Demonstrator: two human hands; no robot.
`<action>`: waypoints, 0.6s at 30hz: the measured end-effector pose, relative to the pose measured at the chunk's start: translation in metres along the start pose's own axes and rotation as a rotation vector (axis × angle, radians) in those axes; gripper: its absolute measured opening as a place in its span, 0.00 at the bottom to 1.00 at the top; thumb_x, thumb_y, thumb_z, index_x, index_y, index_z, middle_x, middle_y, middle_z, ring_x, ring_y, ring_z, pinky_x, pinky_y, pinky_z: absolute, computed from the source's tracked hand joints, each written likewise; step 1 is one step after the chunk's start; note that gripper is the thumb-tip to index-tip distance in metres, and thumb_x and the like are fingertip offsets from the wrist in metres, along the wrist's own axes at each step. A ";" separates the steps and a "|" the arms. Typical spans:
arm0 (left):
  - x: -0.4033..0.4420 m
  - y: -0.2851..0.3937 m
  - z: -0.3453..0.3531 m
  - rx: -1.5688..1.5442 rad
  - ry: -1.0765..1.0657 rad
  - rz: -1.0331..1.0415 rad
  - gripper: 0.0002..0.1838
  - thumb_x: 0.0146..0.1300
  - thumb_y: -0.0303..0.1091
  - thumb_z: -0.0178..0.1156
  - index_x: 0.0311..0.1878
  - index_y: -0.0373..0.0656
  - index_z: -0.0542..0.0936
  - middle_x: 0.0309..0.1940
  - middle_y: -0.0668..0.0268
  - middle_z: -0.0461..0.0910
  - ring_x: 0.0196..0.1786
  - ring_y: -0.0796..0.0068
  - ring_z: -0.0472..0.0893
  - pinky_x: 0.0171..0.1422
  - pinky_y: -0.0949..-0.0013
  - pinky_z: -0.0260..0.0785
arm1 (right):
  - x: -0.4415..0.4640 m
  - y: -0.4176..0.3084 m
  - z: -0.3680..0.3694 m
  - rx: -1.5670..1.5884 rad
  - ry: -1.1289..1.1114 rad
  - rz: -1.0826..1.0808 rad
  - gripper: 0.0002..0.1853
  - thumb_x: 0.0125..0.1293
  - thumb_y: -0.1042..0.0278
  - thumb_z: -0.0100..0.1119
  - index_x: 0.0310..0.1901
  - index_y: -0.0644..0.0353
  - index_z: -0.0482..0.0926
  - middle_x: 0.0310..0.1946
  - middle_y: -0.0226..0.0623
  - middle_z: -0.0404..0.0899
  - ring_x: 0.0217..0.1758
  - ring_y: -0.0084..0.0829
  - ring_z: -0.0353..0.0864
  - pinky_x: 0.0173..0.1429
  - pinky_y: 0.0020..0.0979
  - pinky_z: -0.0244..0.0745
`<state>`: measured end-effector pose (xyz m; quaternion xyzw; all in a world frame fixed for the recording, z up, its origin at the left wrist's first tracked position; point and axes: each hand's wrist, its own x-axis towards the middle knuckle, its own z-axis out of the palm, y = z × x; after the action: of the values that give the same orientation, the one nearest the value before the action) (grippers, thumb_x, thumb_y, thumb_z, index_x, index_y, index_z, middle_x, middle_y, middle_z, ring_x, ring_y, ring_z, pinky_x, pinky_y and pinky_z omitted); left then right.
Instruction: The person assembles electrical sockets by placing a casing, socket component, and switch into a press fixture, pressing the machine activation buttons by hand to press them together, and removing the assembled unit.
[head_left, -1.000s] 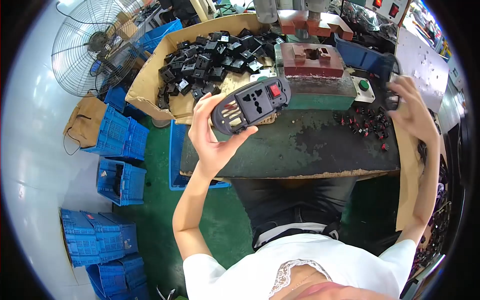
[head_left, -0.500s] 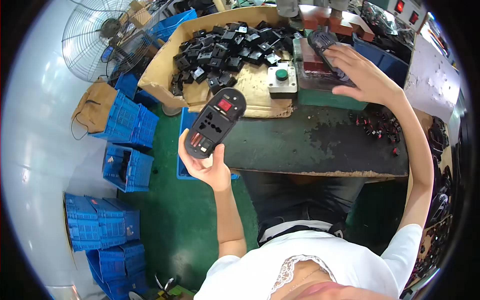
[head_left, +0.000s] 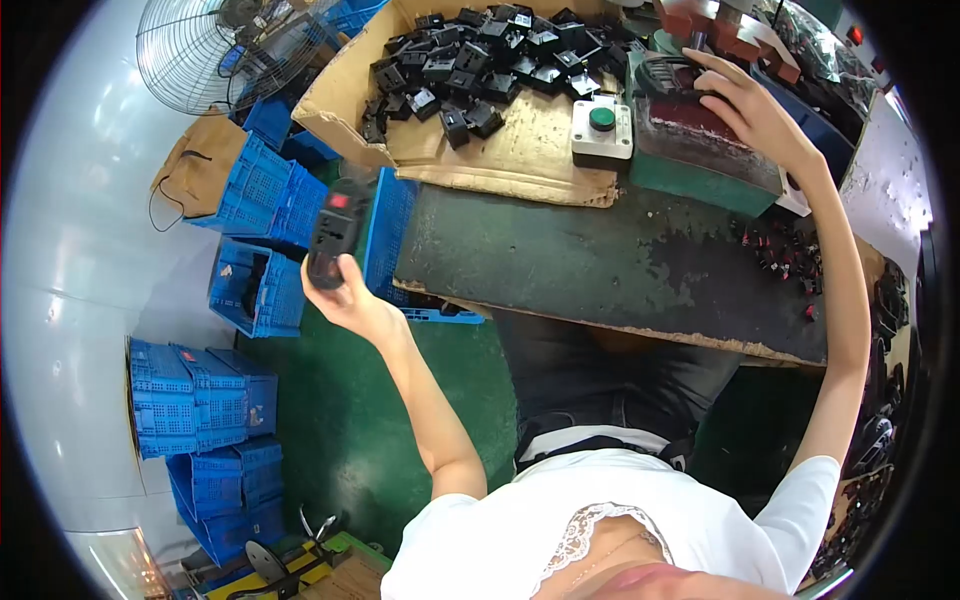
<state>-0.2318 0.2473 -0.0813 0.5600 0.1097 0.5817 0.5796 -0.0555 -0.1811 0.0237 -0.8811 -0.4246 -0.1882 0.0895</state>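
Observation:
My left hand (head_left: pixel 350 298) grips a black oval power socket (head_left: pixel 335 228) by its lower end. The socket has a red switch and is blurred by motion, held out left of the bench beside a blue crate (head_left: pixel 393 225). At the press fixture (head_left: pixel 700 150), a dark red block on a green base, my right hand (head_left: pixel 755 110) has its fingers curled on a black oval casing (head_left: pixel 668 78). That casing lies on top of the block, partly covered by the fingers. A green push button (head_left: pixel 601 119) on a white box is to the left of the fixture.
A cardboard box (head_left: pixel 345 110) holds many black socket modules (head_left: pixel 470 65). Small red and black parts (head_left: pixel 785 250) lie at the bench's right. Blue crates (head_left: pixel 255 285) and a wire fan (head_left: pixel 220 50) stand at left. Red-brown press blocks (head_left: pixel 735 35) are above the fixture.
My left hand has carried the socket left, away from the bench and past its edge. My right hand has moved the casing onto the fixture block, laying it flatter. The view has shifted slightly.

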 end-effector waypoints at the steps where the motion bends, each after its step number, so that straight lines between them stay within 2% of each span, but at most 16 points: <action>1: 0.009 -0.022 -0.007 0.061 0.065 -0.040 0.21 0.60 0.24 0.61 0.56 0.35 0.68 0.48 0.60 0.73 0.49 0.71 0.72 0.56 0.68 0.65 | 0.001 0.001 0.002 -0.011 0.066 -0.047 0.10 0.67 0.67 0.52 0.41 0.66 0.70 0.60 0.44 0.67 0.60 0.43 0.68 0.62 0.35 0.64; 2: 0.015 -0.046 -0.015 0.121 0.130 -0.081 0.20 0.61 0.25 0.61 0.55 0.33 0.68 0.47 0.60 0.74 0.48 0.71 0.72 0.55 0.68 0.65 | 0.004 0.001 0.002 -0.005 0.062 -0.049 0.10 0.67 0.67 0.52 0.41 0.66 0.70 0.60 0.44 0.67 0.60 0.43 0.68 0.62 0.35 0.64; 3: 0.019 -0.067 -0.022 0.188 0.101 -0.171 0.19 0.63 0.31 0.60 0.53 0.32 0.69 0.44 0.62 0.76 0.46 0.71 0.73 0.54 0.67 0.66 | 0.006 0.001 0.002 0.057 0.050 -0.017 0.10 0.67 0.67 0.52 0.41 0.66 0.70 0.57 0.44 0.68 0.57 0.43 0.69 0.60 0.35 0.64; 4: 0.021 -0.091 -0.037 0.175 -0.010 -0.374 0.25 0.62 0.37 0.62 0.57 0.31 0.68 0.51 0.56 0.73 0.51 0.66 0.72 0.58 0.64 0.65 | 0.008 0.002 0.002 0.116 0.043 0.018 0.10 0.67 0.66 0.53 0.40 0.66 0.69 0.55 0.43 0.68 0.54 0.42 0.70 0.58 0.34 0.64; 5: 0.020 -0.118 -0.050 0.377 0.043 -0.464 0.29 0.61 0.39 0.63 0.59 0.31 0.66 0.56 0.54 0.68 0.55 0.63 0.70 0.61 0.62 0.63 | 0.008 0.007 0.011 0.076 0.144 0.001 0.13 0.64 0.64 0.57 0.38 0.65 0.68 0.48 0.41 0.70 0.50 0.41 0.70 0.55 0.34 0.64; 6: 0.018 -0.139 -0.060 0.582 0.095 -0.552 0.33 0.59 0.42 0.64 0.61 0.31 0.65 0.60 0.51 0.64 0.59 0.59 0.68 0.63 0.61 0.62 | 0.008 0.006 0.013 0.079 0.146 0.013 0.13 0.64 0.64 0.57 0.38 0.65 0.68 0.48 0.41 0.70 0.50 0.41 0.70 0.55 0.34 0.64; 7: 0.017 -0.141 -0.069 0.637 0.042 -0.484 0.39 0.56 0.44 0.66 0.64 0.32 0.63 0.66 0.47 0.55 0.65 0.54 0.62 0.67 0.58 0.59 | 0.010 0.003 0.012 0.042 0.173 0.007 0.14 0.63 0.63 0.58 0.38 0.65 0.68 0.47 0.41 0.70 0.50 0.41 0.70 0.55 0.35 0.64; 8: 0.017 -0.147 -0.073 0.578 0.110 -0.436 0.33 0.58 0.40 0.65 0.62 0.32 0.65 0.62 0.49 0.62 0.61 0.57 0.67 0.64 0.59 0.63 | 0.011 0.001 0.011 0.003 0.200 0.003 0.15 0.63 0.62 0.60 0.38 0.65 0.68 0.45 0.40 0.71 0.49 0.41 0.70 0.55 0.35 0.64; 10: 0.025 -0.130 -0.074 0.400 0.051 -0.218 0.26 0.60 0.32 0.63 0.59 0.32 0.68 0.51 0.55 0.74 0.51 0.67 0.74 0.57 0.66 0.66 | 0.007 0.001 0.007 -0.009 0.131 0.076 0.17 0.61 0.59 0.62 0.41 0.63 0.70 0.44 0.39 0.73 0.49 0.41 0.70 0.55 0.35 0.64; 12: 0.037 -0.076 -0.046 0.434 -0.034 -0.115 0.18 0.61 0.27 0.60 0.54 0.33 0.71 0.43 0.60 0.78 0.46 0.73 0.76 0.54 0.71 0.68 | 0.004 0.003 0.006 -0.004 0.194 0.202 0.20 0.60 0.57 0.63 0.49 0.59 0.72 0.48 0.39 0.74 0.53 0.39 0.71 0.58 0.35 0.64; 13: 0.041 -0.053 -0.030 0.431 -0.121 -0.052 0.18 0.61 0.27 0.60 0.53 0.34 0.72 0.42 0.61 0.78 0.45 0.74 0.76 0.53 0.73 0.68 | -0.001 0.015 0.009 0.029 0.202 0.182 0.27 0.59 0.54 0.63 0.57 0.55 0.70 0.54 0.38 0.74 0.58 0.39 0.71 0.62 0.34 0.63; 16: 0.049 -0.017 0.025 0.394 -0.451 0.150 0.17 0.60 0.26 0.61 0.53 0.37 0.73 0.41 0.62 0.78 0.45 0.75 0.76 0.52 0.71 0.68 | -0.005 0.016 0.002 -0.002 0.156 0.212 0.29 0.60 0.53 0.62 0.61 0.54 0.68 0.57 0.39 0.72 0.62 0.38 0.69 0.65 0.35 0.61; 18: 0.049 -0.004 0.065 0.509 -0.756 0.302 0.20 0.58 0.28 0.62 0.53 0.38 0.72 0.43 0.60 0.77 0.47 0.68 0.76 0.55 0.69 0.68 | -0.008 0.023 -0.001 0.079 0.056 0.219 0.30 0.61 0.52 0.61 0.62 0.54 0.68 0.57 0.40 0.72 0.61 0.38 0.69 0.64 0.35 0.61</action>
<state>-0.1645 0.2542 -0.0360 0.8661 -0.0524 0.3697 0.3322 -0.0422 -0.2012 0.0220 -0.9124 -0.3301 -0.1848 0.1561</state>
